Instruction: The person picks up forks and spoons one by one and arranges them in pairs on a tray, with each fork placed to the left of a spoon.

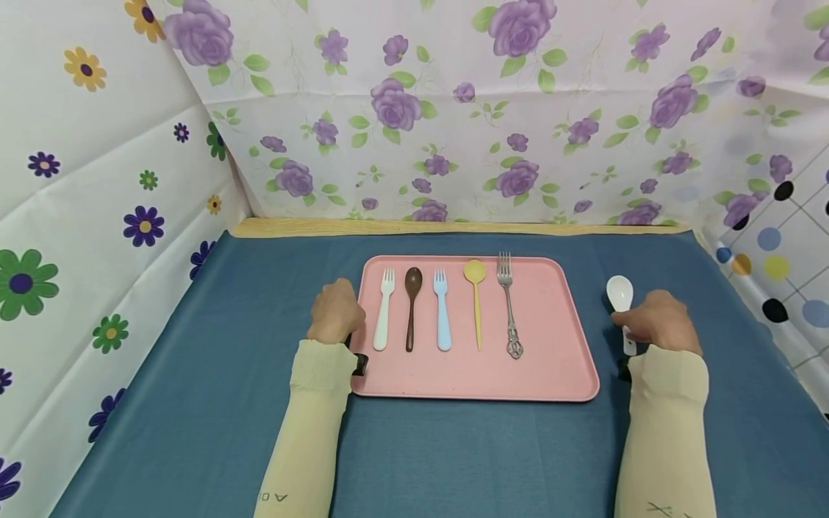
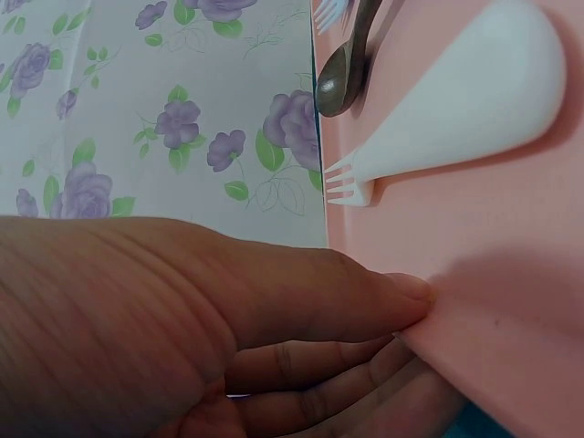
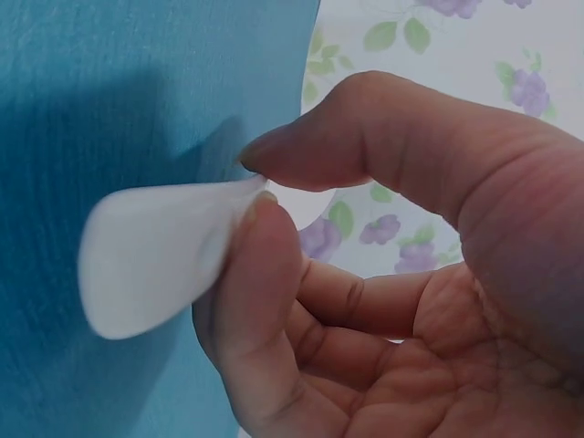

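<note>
My left hand (image 1: 337,311) grips the left edge of a pink tray (image 1: 550,367), its thumb on the top of the rim and the other fingers beneath. Closest to that hand on the tray lies a white fork (image 1: 382,316). To its right, side by side, are a dark brown spoon (image 1: 411,302), a light blue fork (image 1: 442,309), a yellow spoon (image 1: 476,277) and a silver fork with an ornate handle (image 1: 510,316). Off the tray to the right, my right hand (image 1: 662,321) pinches a white spoon (image 1: 619,292) by its handle between thumb and index finger, bowl pointing away.
A blue cloth (image 1: 479,460) covers the table under the tray. Along the far edge runs a pale wooden strip (image 1: 453,227), with a purple-flowered curtain (image 1: 447,129) behind it. Patterned sheets hang at the left and right sides.
</note>
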The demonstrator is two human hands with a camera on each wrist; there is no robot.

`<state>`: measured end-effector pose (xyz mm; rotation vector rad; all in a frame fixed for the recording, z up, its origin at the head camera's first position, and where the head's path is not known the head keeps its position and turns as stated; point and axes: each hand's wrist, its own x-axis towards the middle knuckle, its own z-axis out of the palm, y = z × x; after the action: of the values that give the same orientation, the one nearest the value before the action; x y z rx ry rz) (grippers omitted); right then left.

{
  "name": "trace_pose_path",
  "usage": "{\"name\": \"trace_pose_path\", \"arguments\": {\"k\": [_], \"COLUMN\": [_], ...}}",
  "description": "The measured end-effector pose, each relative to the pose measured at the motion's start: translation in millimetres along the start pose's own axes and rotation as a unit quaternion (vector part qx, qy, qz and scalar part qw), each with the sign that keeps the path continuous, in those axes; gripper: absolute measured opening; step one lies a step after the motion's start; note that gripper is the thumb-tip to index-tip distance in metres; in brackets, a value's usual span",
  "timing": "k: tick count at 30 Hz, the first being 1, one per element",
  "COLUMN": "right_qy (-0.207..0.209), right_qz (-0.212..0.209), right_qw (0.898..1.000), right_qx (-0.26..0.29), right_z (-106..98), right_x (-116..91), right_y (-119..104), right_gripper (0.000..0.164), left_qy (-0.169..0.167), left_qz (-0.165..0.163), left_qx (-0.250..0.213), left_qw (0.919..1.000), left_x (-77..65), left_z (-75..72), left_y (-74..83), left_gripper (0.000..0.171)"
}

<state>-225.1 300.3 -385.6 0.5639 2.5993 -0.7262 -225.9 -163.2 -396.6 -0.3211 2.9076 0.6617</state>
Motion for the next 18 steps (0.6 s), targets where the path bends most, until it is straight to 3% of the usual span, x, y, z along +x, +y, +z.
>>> {"name": "trace_pose_path", "arguments": {"k": [18], "right_qy": [-0.013], "right_qz": [0.000], "right_qw": [1.000], "right_qx": [-0.004], "right_z": [2.8], "right_x": [0.8], "right_y": [-12.5], "right_gripper": [0.087], "left_qy": [0.001], "left_qz": [-0.004], "left_qx": [-0.008], "left_qw": [1.0000], "left_x": [-0.8], "left_z": [0.6], "left_y": [0.8], "left_gripper": [0.007]}}
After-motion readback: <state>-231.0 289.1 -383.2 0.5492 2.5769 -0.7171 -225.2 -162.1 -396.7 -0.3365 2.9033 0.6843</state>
